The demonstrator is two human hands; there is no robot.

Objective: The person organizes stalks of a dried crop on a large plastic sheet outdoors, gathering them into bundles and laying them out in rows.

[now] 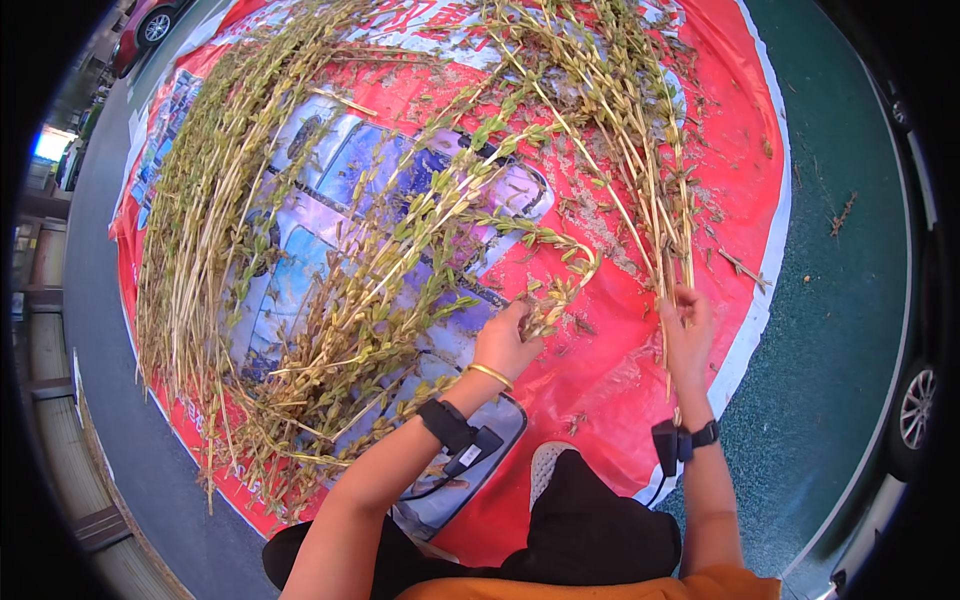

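Note:
My left hand (507, 343), with a gold bangle at the wrist, is closed around the tip of a bent, pod-covered sesame stalk (576, 276). My right hand (688, 334) grips the bare lower stems of a loose bundle of sesame stalks (651, 180), which fans out away from me. A middle heap of greenish-yellow stalks (397, 262) lies to the left of my left hand. Farther left, a thick row of cut stalks (202, 225) rests with its stem ends towards me. Pale seeds (592, 225) and bits of pod are strewn between the bundles.
Everything lies on a red printed banner sheet (615, 405) with a white edge, spread over green pavement (832, 315). My shoe (551, 465) stands on the sheet. Parked cars show at the upper left, with a wheel (157, 28), and at the right, with another wheel (916, 409).

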